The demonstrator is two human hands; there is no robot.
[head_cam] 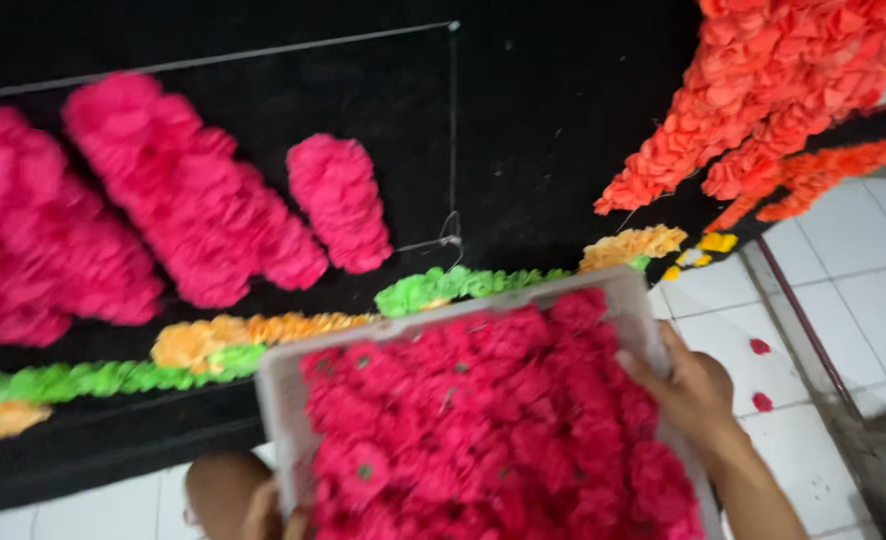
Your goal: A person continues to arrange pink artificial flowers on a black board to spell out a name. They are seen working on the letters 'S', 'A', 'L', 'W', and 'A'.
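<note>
Head view is filled at the bottom by a pale plastic tray [283, 395] heaped with deep pink paper flowers [493, 430], which is held tilted above a white tiled floor [863, 300]. The right hand [688, 390] is pressed against the tray's right rim, its fingers curled over the edge among the flowers, so its grip is clenched on the tray. The left hand [268, 515] is seen only partly at the tray's lower left corner, touching the rim; whether its grip is closed around the rim cannot be told, as most of it is cut off by the frame's edge. A bare knee [218, 490] is seen just beside it.

Beyond the tray a black cloth [523, 130] is spread, marked with thin white lines. On it, thick pink flower bands [183, 190] are laid at the left, and a mass of orange-red flowers [773, 90] is set at the upper right. A strip of green flowers [443, 285] and pale orange flowers [233, 335] runs along the cloth's near border, just past the tray's far rim. Two loose pink flowers [760, 347] lie on the tiles near the right hand.
</note>
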